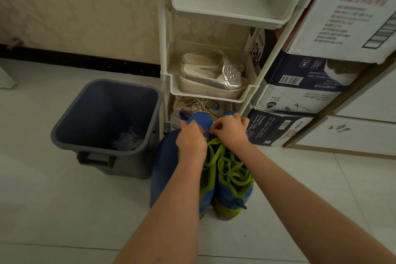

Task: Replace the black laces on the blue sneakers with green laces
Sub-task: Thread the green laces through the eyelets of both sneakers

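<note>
Two blue sneakers stand side by side on the floor, toes pointing away from me. The left sneaker (201,120) is partly under my arm. The right sneaker (233,197) carries a loose heap of green lace (230,169) on top. My left hand (190,139) and my right hand (230,129) meet near the toe end of the left sneaker's eyelets, both pinching green lace there. The fingertips hide the exact eyelet. No black lace is visible.
A grey-blue waste bin (107,126) stands left of the sneakers. A white shoe rack (207,83) with silver shoes rises directly behind them. Stacked cardboard boxes (300,92) fill the right. A blue insole-shaped piece (162,167) lies by the left sneaker.
</note>
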